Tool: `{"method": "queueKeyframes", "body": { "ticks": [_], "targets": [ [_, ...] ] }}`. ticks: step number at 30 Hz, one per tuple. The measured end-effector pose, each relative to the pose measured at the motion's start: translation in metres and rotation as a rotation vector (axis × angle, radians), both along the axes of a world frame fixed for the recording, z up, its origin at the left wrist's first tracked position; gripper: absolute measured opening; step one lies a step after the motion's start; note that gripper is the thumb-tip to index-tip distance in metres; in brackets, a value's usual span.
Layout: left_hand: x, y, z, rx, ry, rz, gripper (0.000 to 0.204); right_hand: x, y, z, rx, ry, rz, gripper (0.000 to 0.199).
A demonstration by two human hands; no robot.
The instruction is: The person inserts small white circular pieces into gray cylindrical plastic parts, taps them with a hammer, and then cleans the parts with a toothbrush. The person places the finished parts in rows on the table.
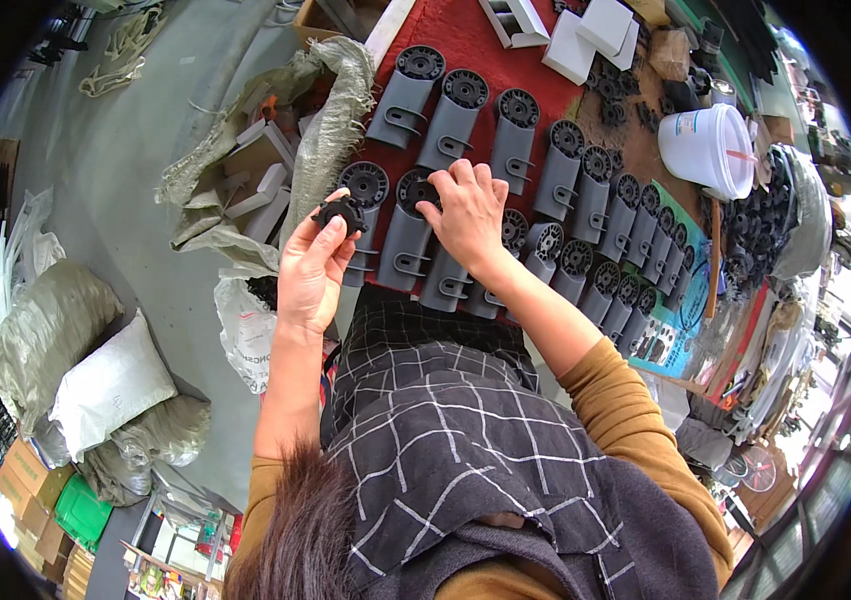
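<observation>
- far to your left, grey and white sacks lie on the floor, well apart from the work.
- your left hand is raised at the table's near-left edge, its fingers pinched around a small black toothed part, which it holds just off the nearest housing.
- the grey plastic housings lie in two rows on the red table top; each one's long axis runs from you toward the far edge, with the round black-capped end on the far side.
- your right hand rests on the near row, fingertips pressing the round end of one housing; it grips nothing that i can tell.
- that housing lies just right of the held part, so your left hand is the nearer carrier and your right hand is already on it.
- further right the rows curve off toward a white bucket and a heap of black parts.
</observation>
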State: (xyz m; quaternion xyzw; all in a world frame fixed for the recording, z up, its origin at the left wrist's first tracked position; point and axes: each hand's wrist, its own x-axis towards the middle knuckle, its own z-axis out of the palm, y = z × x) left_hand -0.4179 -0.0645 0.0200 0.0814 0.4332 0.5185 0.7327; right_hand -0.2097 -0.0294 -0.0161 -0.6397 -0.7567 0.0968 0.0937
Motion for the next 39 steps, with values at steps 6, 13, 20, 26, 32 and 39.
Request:
{"method": "queueKeyframes", "body": {
  "ticks": [6,13,20,26,32,39],
  "targets": [
    [0.003,0.002,0.003,-0.005,0.024,0.002,0.031,-0.005,0.001,0.001,-0.013,-0.026,-0.018,0.033],
    [0.009,0.005,0.006,0.008,0.028,-0.016,0.031,-0.004,0.004,-0.003,-0.044,-0.037,-0.017,0.033],
    [0.017,0.008,0.007,-0.002,0.047,-0.088,0.032,-0.007,-0.005,0.031,-0.095,0.427,-0.121,0.024],
    [0.036,0.007,0.001,0.001,0.069,-0.212,0.031,0.004,-0.024,0.053,-0.508,1.126,-0.298,0.02],
    [0.032,0.011,-0.003,-0.075,0.168,-0.226,0.029,0.06,-0.042,0.031,-0.074,0.421,-0.275,0.013],
    [0.037,0.014,-0.002,-0.049,0.154,-0.213,0.029,0.055,-0.048,-0.006,0.087,0.131,0.055,0.015]
  ]
}}
